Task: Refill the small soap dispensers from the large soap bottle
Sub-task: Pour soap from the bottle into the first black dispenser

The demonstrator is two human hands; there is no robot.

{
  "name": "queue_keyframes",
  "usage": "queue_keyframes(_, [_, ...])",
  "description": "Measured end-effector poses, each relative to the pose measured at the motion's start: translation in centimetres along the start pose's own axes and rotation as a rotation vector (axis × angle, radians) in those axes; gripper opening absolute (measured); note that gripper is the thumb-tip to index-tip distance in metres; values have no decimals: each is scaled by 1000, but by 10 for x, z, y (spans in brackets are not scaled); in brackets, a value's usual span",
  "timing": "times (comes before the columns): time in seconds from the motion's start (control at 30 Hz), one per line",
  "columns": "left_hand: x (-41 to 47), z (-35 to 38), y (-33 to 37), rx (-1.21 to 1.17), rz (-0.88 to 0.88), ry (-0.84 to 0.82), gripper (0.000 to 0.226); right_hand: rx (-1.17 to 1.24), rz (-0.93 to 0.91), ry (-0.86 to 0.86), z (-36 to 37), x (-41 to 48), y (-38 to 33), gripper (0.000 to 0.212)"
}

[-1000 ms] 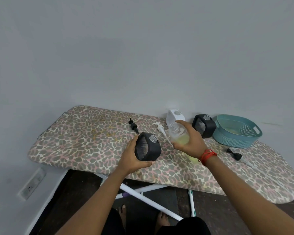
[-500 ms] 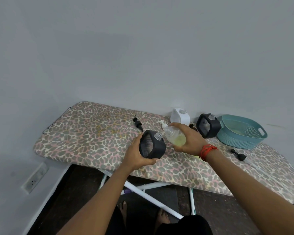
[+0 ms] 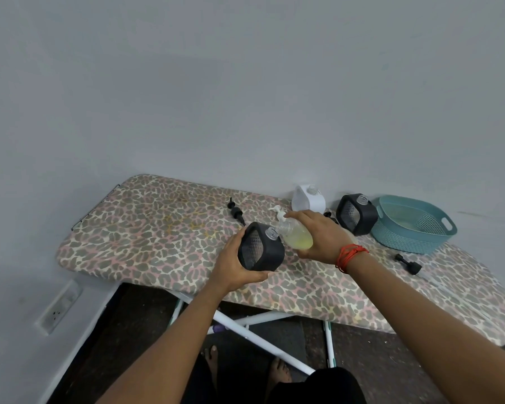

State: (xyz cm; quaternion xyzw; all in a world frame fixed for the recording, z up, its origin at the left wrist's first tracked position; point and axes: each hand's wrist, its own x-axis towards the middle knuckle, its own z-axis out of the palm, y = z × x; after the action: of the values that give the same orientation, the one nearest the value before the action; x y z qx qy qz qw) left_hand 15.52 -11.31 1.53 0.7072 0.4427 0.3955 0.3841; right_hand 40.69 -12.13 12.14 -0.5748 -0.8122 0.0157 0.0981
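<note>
My left hand [image 3: 236,265] grips a black square soap dispenser [image 3: 260,248] with a clear open neck, held above the leopard-print ironing board [image 3: 146,231]. My right hand [image 3: 321,239] holds a clear bottle of yellow-green soap [image 3: 295,234], tilted so its mouth touches the dispenser's neck. A second black dispenser [image 3: 356,214] and a white dispenser [image 3: 308,199] stand at the back of the board. A white pump [image 3: 279,213] lies behind the bottle.
A teal plastic basket [image 3: 411,224] sits at the back right. Black pump heads lie on the board at the left [image 3: 236,211] and at the right [image 3: 408,264]. The wall is close behind. White board legs [image 3: 254,333] and bare feet show below.
The bottle has tilted further and its mouth has come to the dispenser's neck. The view has shifted slightly, with both hands a little farther from me over the board.
</note>
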Motion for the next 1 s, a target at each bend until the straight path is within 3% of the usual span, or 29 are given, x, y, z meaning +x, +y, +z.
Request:
queue_keyframes(0.43, [0,1,0,28,16,-13,114,-223,-16,21,-6,-2,-5,87])
queue_keyframes(1.0, [-1,1,1,22,24,-20,116,-336,-14,47,-10,-3,-11,87])
